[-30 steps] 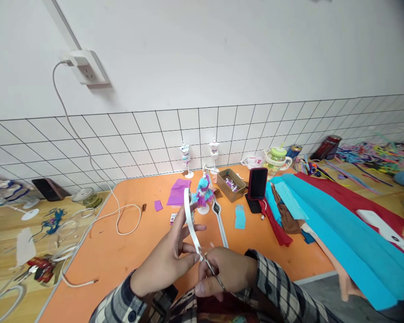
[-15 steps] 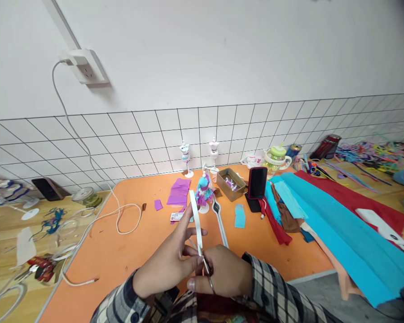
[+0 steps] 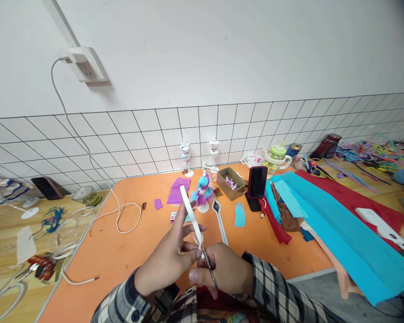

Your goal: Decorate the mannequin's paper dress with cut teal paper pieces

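My left hand [image 3: 168, 258] pinches a narrow white strip [image 3: 190, 212] between thumb and fingers, and the strip's free end leans up and to the left. My right hand [image 3: 229, 267] is closed around a pair of small metal scissors [image 3: 209, 265], whose blades reach the lower end of the strip beside my left fingertips. Whether the blades are cutting into the strip I cannot make out. Just beyond my hands stands a miniature dress form [image 3: 203, 188] wearing a blue and purple paper-like dress. Purple sheet pieces [image 3: 178, 191] lie to its left, and a small light-blue piece [image 3: 239, 215] to its right.
Two bare dress forms [image 3: 185, 157] stand by the tiled wall. A brown box [image 3: 231, 194], a phone on a stand [image 3: 257, 183] and a green-lidded jug [image 3: 277, 157] line the back right. Blue sheeting [image 3: 343, 224] hangs over the right edge; a white cable [image 3: 118, 215] lies left.
The white strip has tilted further left at its upper end. The scissors have turned in my right hand, so more of their metal shows below. Both hands stay in nearly the same place.
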The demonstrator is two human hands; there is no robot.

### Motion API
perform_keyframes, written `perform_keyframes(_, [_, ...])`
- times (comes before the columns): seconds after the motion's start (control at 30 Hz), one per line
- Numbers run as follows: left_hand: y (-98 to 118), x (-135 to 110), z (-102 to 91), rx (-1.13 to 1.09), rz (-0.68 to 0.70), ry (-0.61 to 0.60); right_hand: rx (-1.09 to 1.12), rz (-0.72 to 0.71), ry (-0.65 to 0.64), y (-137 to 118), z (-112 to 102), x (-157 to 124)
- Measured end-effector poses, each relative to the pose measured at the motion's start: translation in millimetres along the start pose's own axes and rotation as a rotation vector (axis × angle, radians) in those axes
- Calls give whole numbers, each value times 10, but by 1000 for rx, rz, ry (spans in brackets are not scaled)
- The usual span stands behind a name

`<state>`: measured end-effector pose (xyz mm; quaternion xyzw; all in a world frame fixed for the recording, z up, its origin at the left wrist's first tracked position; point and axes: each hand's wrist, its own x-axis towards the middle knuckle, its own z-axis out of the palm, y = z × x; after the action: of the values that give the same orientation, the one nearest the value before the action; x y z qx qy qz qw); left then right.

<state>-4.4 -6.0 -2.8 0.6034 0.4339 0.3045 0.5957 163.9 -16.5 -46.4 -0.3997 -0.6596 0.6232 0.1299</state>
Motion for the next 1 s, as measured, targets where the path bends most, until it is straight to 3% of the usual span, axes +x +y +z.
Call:
perform_keyframes(0.17, [53,-10,31,77,40,62,-116,11,17,-31,-41,-23])
perform_keyframes(0.5, [-4,-37,22,153,27,6,-472,76,80,-90,-121,-65])
perform_keyframes(0.6, [-10,-37,28,138,7,-15,-444,73,54,-101,-120,-69])
perform_keyframes(1.0, [-30,-4,81,86,53,95,-155,17,17,10,-44,-43])
